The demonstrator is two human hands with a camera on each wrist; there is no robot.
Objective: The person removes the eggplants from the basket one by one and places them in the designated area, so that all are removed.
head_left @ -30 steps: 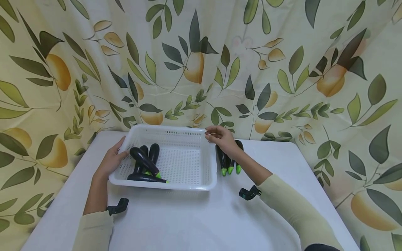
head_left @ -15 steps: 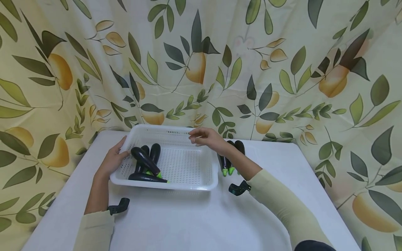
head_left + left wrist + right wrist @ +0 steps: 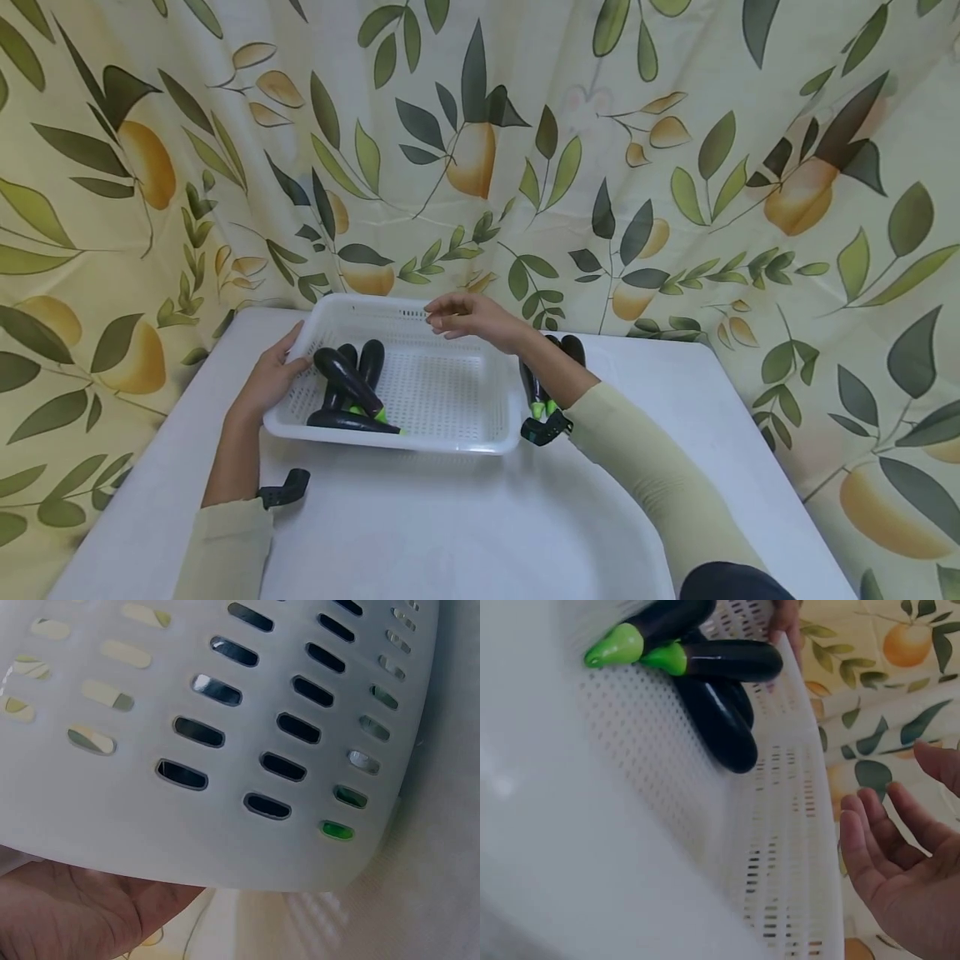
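Note:
A white perforated plastic basket (image 3: 450, 444) rests on the table, with several dark purple eggplants (image 3: 348, 383) heaped in its left part. My left hand (image 3: 268, 375) grips the basket's left rim, thumb over the edge. In the left wrist view, the palm (image 3: 82, 907) shows below the slotted wall. Over the basket's back right rim hovers my right hand (image 3: 480, 321), holding nothing. The right wrist view shows its fingers apart and slightly bent, clear of the rim, and green-tipped eggplants (image 3: 731, 660) inside the basket.
More eggplants (image 3: 573, 348) lie on the table to the right of the basket, partly hidden by my right forearm. A curtain (image 3: 675, 167) printed with fruit and leaves hangs behind the white table (image 3: 420, 525).
My right hand has moved left from the basket's right back corner to above its back rim. The left hand and the basket have stayed in place.

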